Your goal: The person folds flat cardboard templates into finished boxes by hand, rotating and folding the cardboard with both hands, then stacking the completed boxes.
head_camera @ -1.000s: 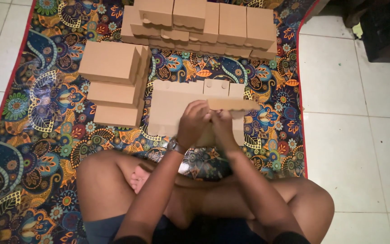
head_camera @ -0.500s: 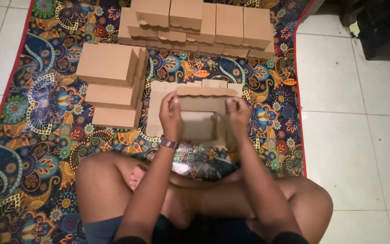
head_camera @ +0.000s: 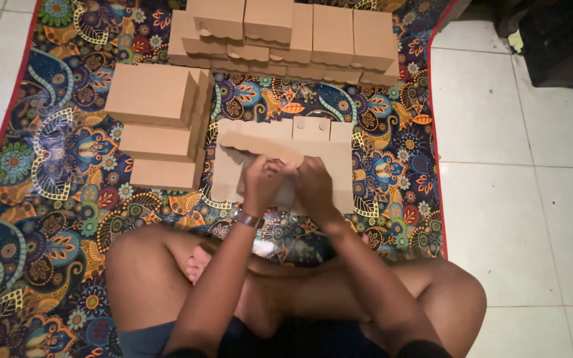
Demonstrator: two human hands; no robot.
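Observation:
A brown cardboard box [head_camera: 270,144] with a scalloped lid flap rests on a pile of flat cardboard sheets [head_camera: 329,142] on the patterned mat in front of me. My left hand [head_camera: 262,182] and my right hand [head_camera: 313,185] meet side by side at the box's near side, fingers curled onto the cardboard below the flap. A watch sits on my left wrist. The box's front wall is hidden behind my hands. My crossed legs lie just below.
A stack of closed brown boxes [head_camera: 157,126] stands to the left on the colourful mat [head_camera: 48,199]. More folded boxes [head_camera: 286,33] are piled in rows at the far end. White floor tiles [head_camera: 518,166] lie to the right, with a dark object at the top right.
Half a second ago my hands were spread apart on the two sides of the open box. They have now come together at its near side, and the scalloped flap lies over the top.

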